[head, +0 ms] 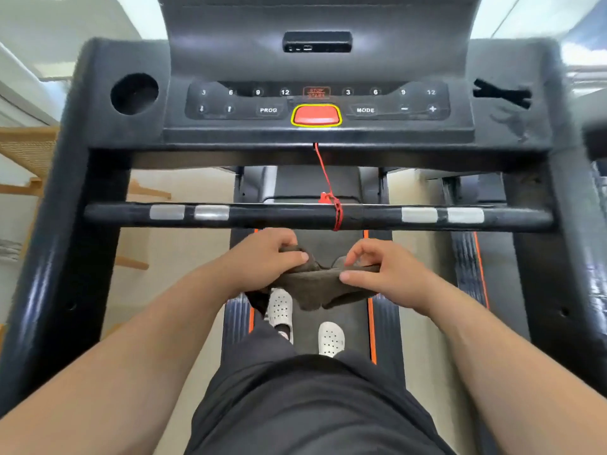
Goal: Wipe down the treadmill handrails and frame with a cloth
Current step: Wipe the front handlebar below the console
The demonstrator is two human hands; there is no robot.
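A dark grey-brown cloth (320,285) hangs between my two hands, just below the black front handrail bar (279,217). My left hand (262,257) grips the cloth's left end, fingers curled round it. My right hand (384,270) pinches its right end between thumb and fingers. The bar carries silver sensor pads and a red safety cord (330,188) wound round its middle. Black side rails run down at the left (75,241) and right (555,257). The console (315,103) with a red stop button lies beyond the bar.
I stand on the treadmill belt (328,241) in white perforated shoes and dark shorts. A round cup holder (134,92) sits at the console's left. Wooden furniture (29,152) stands at the far left, another machine (466,264) at the right.
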